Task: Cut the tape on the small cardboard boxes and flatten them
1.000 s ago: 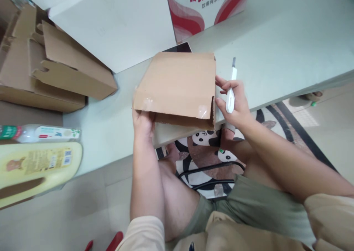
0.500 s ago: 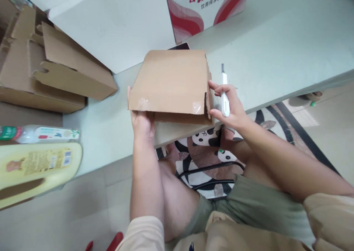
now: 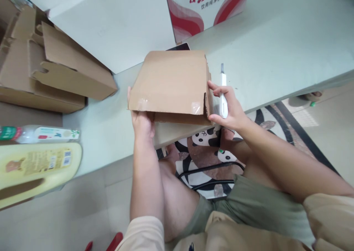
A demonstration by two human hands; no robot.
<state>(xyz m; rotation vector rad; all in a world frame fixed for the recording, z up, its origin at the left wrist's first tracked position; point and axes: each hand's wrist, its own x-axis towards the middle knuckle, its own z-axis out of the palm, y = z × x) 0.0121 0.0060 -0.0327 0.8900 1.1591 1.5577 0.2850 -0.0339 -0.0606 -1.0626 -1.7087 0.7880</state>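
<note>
A brown cardboard box point(image 3: 171, 81) sits in front of me by the table's near edge, with clear tape on its front corners and a gap under its lid. My left hand point(image 3: 142, 123) grips its left front corner, some fingers tucked beneath the lid and hidden. At the box's right side, my right hand point(image 3: 228, 107) presses fingertips and thumb against the cardboard. That same hand also holds a white utility knife point(image 3: 223, 96), its blade extended and pointing away from me.
Opened cardboard boxes point(image 3: 74, 66) stand at the left on the pale table point(image 3: 276, 48). Nearer lie a plastic bottle point(image 3: 52, 133) and a yellow jug point(image 3: 41, 166). Behind my box are a white box point(image 3: 118, 26), a red-and-white carton point(image 3: 207, 11) and a dark flat object point(image 3: 179, 47).
The utility knife has tilted slightly and shifted a little to the left with my right hand. The cardboard box and my left hand are almost where they were.
</note>
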